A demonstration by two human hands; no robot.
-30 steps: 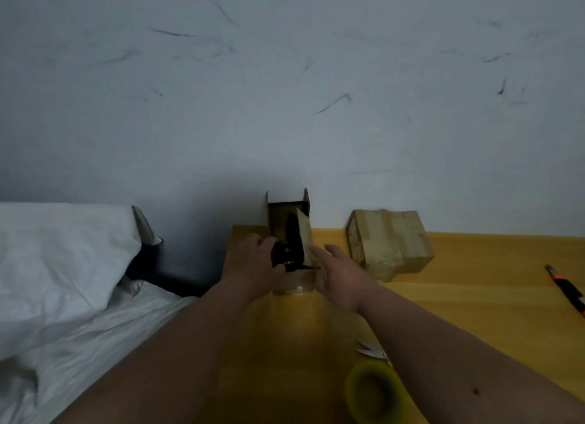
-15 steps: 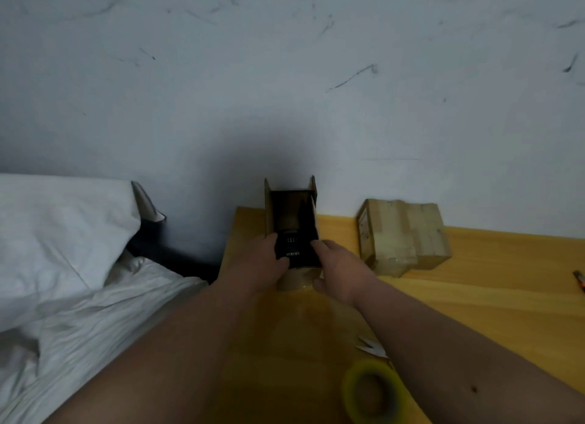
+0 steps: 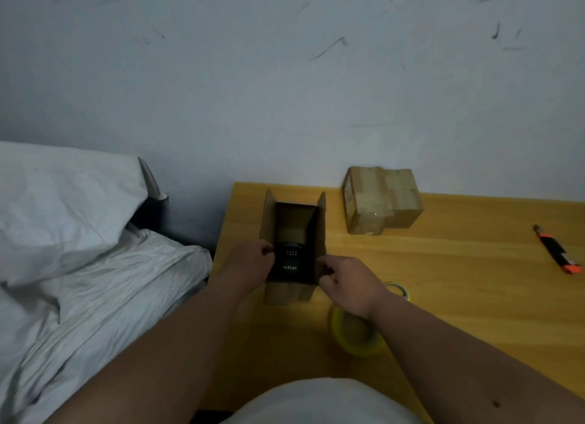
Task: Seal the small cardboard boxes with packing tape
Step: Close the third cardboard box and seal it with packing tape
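A small open cardboard box [image 3: 288, 292] stands on the yellow wooden table [image 3: 459, 297], its side flaps upright. Inside it sits a black item [image 3: 292, 263] with white lettering. My left hand [image 3: 245, 265] grips the box's left side with fingers curled at the black item's edge. My right hand [image 3: 346, 281] grips the right side the same way. A roll of yellowish packing tape [image 3: 356, 335] lies flat on the table, partly hidden under my right wrist. A taped-up cardboard box [image 3: 381, 198] rests near the wall.
An orange and black utility knife [image 3: 557, 251] lies at the table's right. A bed with white sheets [image 3: 82, 265] and a pillow [image 3: 60, 202] is close on the left. The wall runs right behind the table. The table's left edge is beside the open box.
The view has tipped downward and the open box with the black item now sits lower and nearer to me. Both hands stay on its sides. The knife came into view.
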